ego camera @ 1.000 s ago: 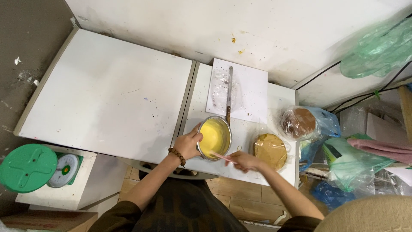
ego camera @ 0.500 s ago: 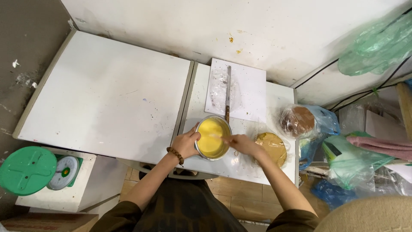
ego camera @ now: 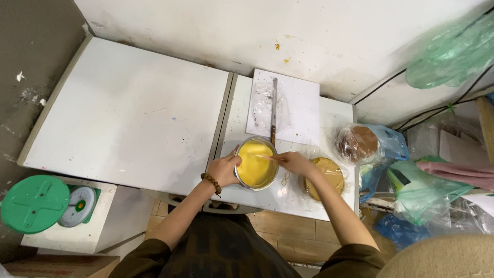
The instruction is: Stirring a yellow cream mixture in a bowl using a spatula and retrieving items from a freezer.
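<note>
At the far left we saw a green kitchen scale (ego camera: 35, 204) standing low beside the wide white table (ego camera: 128, 108), which carried only specks and smears. Our left hand (ego camera: 222, 169), a bead bracelet (ego camera: 211, 183) at its wrist, was cupped against the left rim of a round metal bowl (ego camera: 256, 163) of yellow batter, fingers curled round the wall to steady it. The bowl stood at the near edge of the narrower white counter (ego camera: 242, 113), just right of the seam between the two surfaces. Our right hand (ego camera: 293, 162) was closed round a thin stirring tool (ego camera: 267, 157) whose tip lay in the batter; what kind of tool it was we could not tell. Behind the bowl a long knife (ego camera: 274, 110) lay on a white cutting board (ego camera: 285, 105). To the right sat a flat golden cake round (ego camera: 325, 177), and beyond it a darker brown round in a clear bag (ego camera: 360, 143).

We judged the step in hand to be the stirring of the batter. The next move called for a firm hold on the rim, so the bowl would not slide off the near edge.
</note>
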